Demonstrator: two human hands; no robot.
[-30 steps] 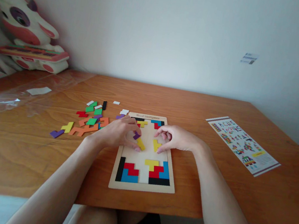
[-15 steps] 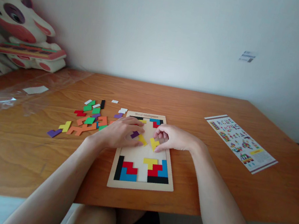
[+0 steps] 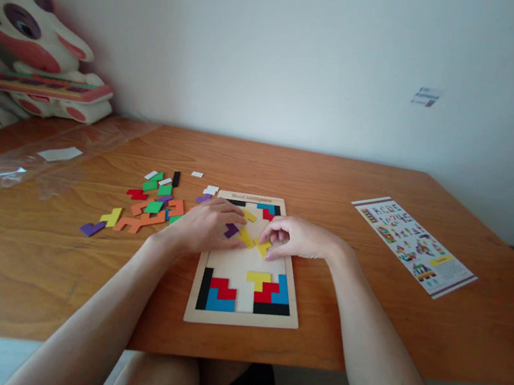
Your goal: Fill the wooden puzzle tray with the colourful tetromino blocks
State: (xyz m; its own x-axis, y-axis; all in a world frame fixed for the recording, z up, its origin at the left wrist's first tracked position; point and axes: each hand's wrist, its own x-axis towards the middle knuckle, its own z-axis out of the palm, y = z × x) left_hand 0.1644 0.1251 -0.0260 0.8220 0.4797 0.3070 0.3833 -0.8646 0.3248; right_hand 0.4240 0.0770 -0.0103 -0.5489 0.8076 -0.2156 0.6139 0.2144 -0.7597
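Observation:
A pale wooden puzzle board [image 3: 241,322] lies on the table, with red, blue, black and yellow pieces set in its near corners and more at its far end. My left hand [image 3: 212,224] rests over the board's left side, fingers bent, by a purple piece [image 3: 231,231] and a yellow piece [image 3: 246,239]; whether it grips either is unclear. From the right, my right hand [image 3: 296,238] reaches over the board, its thumb and fingers closed on another yellow piece [image 3: 261,248] near the middle.
Loose colored pieces [image 3: 154,207] are scattered left of the board. A printed sheet [image 3: 413,245] lies on the right. Clear plastic wrapping [image 3: 10,161] and a cow-shaped toy keyboard [image 3: 48,85] are at the far left.
The yellow piece at my right hand has shifted slightly left and turned, as that hand's fingers moved a little left. More of the yellow piece at the board's far end shows.

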